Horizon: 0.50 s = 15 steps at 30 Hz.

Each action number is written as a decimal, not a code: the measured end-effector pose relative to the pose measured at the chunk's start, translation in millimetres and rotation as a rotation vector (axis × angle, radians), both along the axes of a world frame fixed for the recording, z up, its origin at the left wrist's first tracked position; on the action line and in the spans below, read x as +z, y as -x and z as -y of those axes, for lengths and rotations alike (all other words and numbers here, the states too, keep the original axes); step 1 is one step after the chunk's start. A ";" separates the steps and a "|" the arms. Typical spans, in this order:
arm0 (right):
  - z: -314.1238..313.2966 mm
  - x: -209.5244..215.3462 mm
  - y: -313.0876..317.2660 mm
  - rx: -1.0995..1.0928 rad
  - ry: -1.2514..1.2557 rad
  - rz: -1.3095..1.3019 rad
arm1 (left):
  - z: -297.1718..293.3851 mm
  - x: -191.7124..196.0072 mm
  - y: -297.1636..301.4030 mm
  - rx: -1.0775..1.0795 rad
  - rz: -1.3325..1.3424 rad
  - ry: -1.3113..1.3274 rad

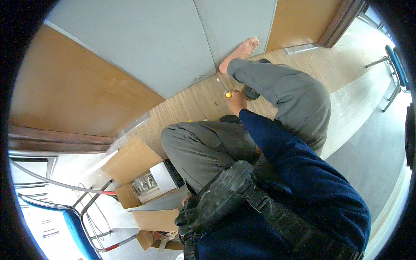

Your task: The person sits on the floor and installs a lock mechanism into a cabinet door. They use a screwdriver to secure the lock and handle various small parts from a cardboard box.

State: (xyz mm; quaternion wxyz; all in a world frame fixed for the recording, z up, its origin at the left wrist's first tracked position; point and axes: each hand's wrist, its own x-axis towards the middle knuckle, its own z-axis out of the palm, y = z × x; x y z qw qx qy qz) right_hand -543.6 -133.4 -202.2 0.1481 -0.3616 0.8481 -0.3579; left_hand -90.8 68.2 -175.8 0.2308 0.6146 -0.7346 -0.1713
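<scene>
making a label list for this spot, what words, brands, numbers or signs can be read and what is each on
No text can be read.
Grey panel: small mark near its lower edge, too blurred to tell.
Open cardboard box: no lettering I can make out.
Yellow-handled tool in the right hand: too small to tell if it's marked.

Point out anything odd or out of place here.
The bare foot seems braced against the grey panel, unusual so near the screwdriver in the right hand. Nothing looks spilled.
</scene>
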 end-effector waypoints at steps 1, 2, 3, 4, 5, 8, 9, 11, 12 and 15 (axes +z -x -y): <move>-1.4 -2.7 0.3 0.020 0.009 -0.036 | 13.6 7.8 11.8 -0.014 -0.043 0.021; -4.7 -6.1 -0.4 0.040 0.017 -0.072 | 25.7 15.0 24.4 -0.031 -0.087 0.046; -1.8 -4.8 -6.4 0.073 0.036 -0.101 | 40.2 28.6 34.4 -0.040 -0.123 0.084; 2.3 -3.0 -12.2 0.106 0.040 -0.070 | 55.1 41.7 43.5 -0.046 -0.161 0.128; 6.0 -1.3 -16.8 0.137 0.042 -0.041 | 69.4 53.8 54.5 -0.058 -0.196 0.174; 22.6 -7.4 -10.2 0.136 -0.064 -0.004 | 114.8 76.6 107.5 -0.166 -0.408 0.321; 28.0 -8.5 -10.3 0.127 -0.121 0.007 | 129.0 94.7 135.9 -0.215 -0.496 0.356; 31.3 -6.0 -18.8 0.128 -0.131 -0.040 | 145.6 125.3 172.1 -0.234 -0.318 0.110; 31.9 -3.5 -22.0 0.130 -0.133 -0.067 | 154.6 127.2 186.6 -0.257 -0.344 0.038; 33.2 -3.3 -23.1 0.159 -0.122 -0.094 | 173.6 116.3 221.0 -0.331 -0.389 -0.039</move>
